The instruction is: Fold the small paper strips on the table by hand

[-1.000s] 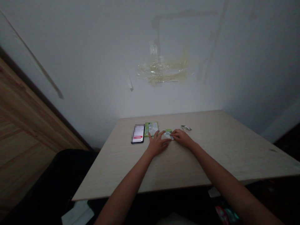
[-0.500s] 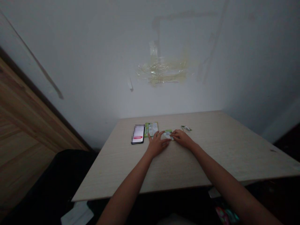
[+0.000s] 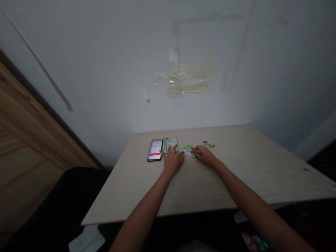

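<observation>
Fingers (image 3: 173, 150) spread — left hand (image 3: 172, 161) over packet (image 3: 170, 141), right hand (image 3: 204, 155) pinching card (image 3: 187, 150)

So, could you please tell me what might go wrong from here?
The left hand has a finger close by the phone and might nudge it. It also reaches over the larger green-and-white item, which could slide. The right hand, at the right edge of the smaller green-and-white item, could crease it.

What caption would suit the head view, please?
Right hand at a small green-and-white item, left hand over a larger item, phone alongside.
</observation>
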Demonstrator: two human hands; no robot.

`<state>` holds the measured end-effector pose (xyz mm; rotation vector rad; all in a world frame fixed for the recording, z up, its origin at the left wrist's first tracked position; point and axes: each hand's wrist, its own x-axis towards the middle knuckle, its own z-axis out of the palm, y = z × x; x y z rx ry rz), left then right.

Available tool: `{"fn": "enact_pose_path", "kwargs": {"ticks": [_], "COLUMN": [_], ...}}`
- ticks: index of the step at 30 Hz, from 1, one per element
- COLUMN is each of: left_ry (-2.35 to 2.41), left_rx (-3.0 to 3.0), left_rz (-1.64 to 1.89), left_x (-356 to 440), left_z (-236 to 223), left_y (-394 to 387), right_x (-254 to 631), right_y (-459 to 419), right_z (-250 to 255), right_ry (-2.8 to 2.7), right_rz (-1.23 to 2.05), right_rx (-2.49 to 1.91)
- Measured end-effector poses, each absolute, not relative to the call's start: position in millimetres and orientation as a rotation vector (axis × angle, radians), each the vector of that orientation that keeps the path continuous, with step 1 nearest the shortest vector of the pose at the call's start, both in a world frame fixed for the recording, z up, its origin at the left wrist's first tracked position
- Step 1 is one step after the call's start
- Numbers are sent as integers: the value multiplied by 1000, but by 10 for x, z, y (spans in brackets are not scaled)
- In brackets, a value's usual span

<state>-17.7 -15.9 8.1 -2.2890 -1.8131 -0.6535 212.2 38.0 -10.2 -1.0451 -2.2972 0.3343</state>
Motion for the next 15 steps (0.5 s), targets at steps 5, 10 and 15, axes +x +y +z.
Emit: {"fn": "enact_pose_path", "kwargs": {"ticks": [5,10,15], "left_ry": [-1672,-1618,-1611], "left_rx": [-2319,-2328,-2356], "left_rz": [-651,-684,-666], "left_x": [-181,-183,-179], "left_z": [116,130,115], "left_y": [-170,-183,-180], "right_x": [2117,2115,2112], "right_y": [388,392,374], "right_z": [-114,-119,-92], "right_ry": [-2295,-2291,-2293], "right_rz": [344,355,353], "right_rx": [-1038,-1043,-1039]}}
